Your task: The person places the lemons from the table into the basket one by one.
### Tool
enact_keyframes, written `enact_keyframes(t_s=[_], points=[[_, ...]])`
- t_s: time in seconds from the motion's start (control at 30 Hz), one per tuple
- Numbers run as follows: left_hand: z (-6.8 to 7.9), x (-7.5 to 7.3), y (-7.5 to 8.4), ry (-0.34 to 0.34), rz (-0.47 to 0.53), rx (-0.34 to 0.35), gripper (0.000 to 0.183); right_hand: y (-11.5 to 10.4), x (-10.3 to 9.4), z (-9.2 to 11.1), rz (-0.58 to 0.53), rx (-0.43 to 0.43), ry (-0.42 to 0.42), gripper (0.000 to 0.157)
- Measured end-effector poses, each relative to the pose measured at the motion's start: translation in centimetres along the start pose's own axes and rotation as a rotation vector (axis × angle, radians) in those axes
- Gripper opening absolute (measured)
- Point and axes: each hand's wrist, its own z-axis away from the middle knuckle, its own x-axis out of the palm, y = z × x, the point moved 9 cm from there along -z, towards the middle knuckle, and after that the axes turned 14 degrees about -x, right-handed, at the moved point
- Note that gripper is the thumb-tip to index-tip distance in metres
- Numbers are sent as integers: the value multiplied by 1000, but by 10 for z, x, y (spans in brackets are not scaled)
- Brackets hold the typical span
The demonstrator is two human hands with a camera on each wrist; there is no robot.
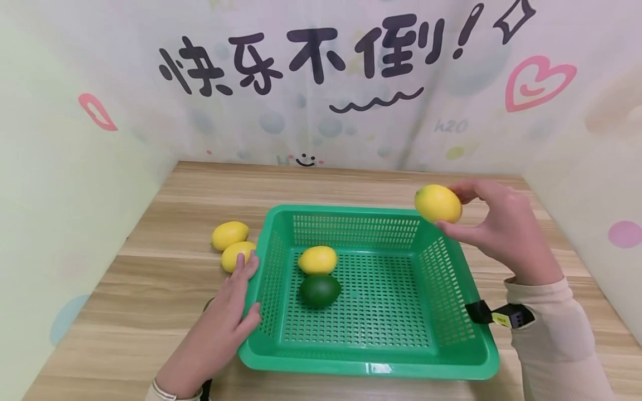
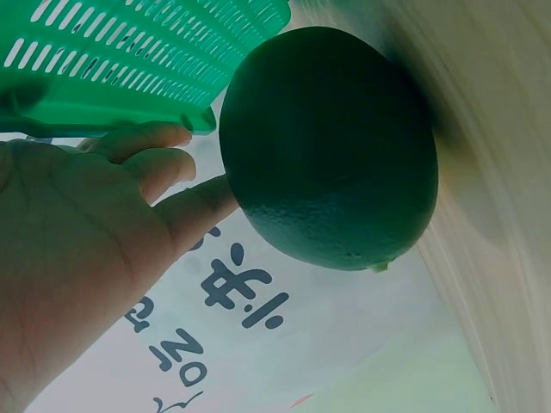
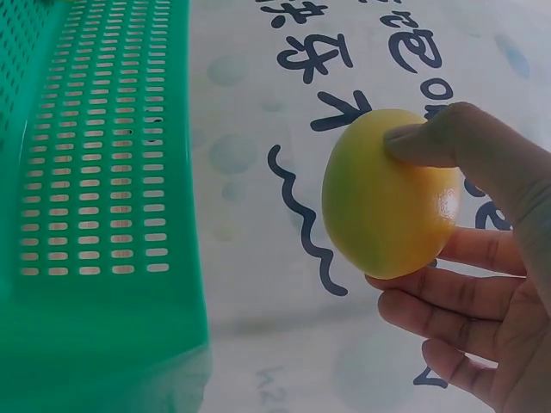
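My right hand (image 1: 509, 228) pinches a yellow lemon (image 1: 438, 204) between thumb and fingers, held up at the far right corner of the green plastic basket (image 1: 368, 368). The right wrist view shows the thumb across the side of this lemon (image 3: 387, 198). On the basket's left rim, my left hand (image 1: 225, 317) lies with its fingers extended. Inside the basket, a lemon (image 1: 318, 260) sits just behind a dark green fruit (image 1: 320, 291). Another dark green fruit (image 2: 331, 151) rests on the table close to my left fingers, mostly hidden by that hand in the head view.
Two more lemons are on the wooden table (image 1: 165, 278) left of the basket: one farther back (image 1: 230, 235), and a nearer lemon (image 1: 236, 255) partly covered by my left fingertips in the head view. A printed curtain (image 1: 351, 128) hangs behind the table.
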Motion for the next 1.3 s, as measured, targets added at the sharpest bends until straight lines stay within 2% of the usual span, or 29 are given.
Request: enact_keyframes(t_s=[0.53,0.77,1.3], points=[[-2,1,-1,-5,-5,4,70,-11,19,-7,-26,-75,-43,46],[-2,1,-1,-8,-4,-2,71,-13,27,-6,-44,-56,-69,48],[-2,1,-2,-19,9,-11,71,-22,33,-11,-79,-78,-74,48]])
